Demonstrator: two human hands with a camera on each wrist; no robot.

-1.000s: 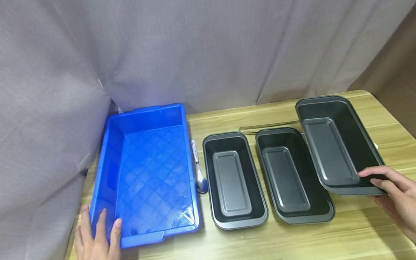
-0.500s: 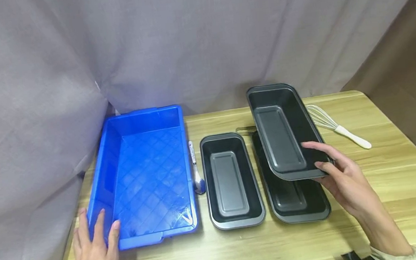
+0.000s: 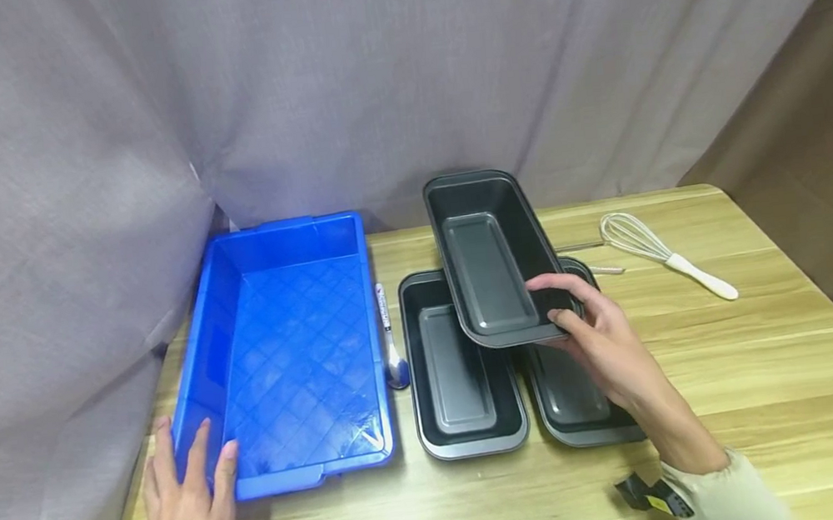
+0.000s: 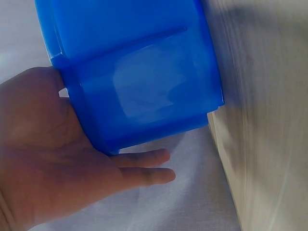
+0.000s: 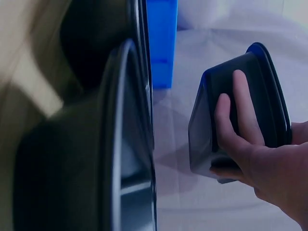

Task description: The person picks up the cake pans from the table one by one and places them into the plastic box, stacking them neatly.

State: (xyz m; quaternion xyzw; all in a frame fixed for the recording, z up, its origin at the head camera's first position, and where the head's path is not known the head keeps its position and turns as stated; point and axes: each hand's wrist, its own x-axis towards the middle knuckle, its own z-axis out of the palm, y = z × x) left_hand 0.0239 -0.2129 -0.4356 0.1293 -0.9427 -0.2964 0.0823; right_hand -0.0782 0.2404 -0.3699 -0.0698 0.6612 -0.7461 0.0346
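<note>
My right hand [image 3: 593, 339] grips the near right corner of a dark loaf pan [image 3: 488, 266], thumb and a finger inside, other fingers [image 5: 248, 106] spread under it. The pan is raised and tilted over a second loaf pan [image 3: 473, 451] on the table, and overlaps a third loaf pan [image 3: 599, 437] to the right. My left hand [image 3: 187, 504] rests on the near left corner of a blue plastic tray [image 3: 304, 363]. Some fingers lie over its rim, others stretch straight along the outside, as the left wrist view shows.
A spoon [image 3: 391, 338] with a patterned handle lies between the tray and the pans. To the right lies a white-handled whisk [image 3: 665, 257]. Thin utensil ends [image 3: 606, 270] stick out behind the third pan. A grey curtain [image 3: 370, 89] hangs behind the wooden table [image 3: 776, 393].
My right hand has carried the loaf pan leftward from the right side, passing over the third pan to above the second. The whisk has come into sight. My left hand stays on the tray.
</note>
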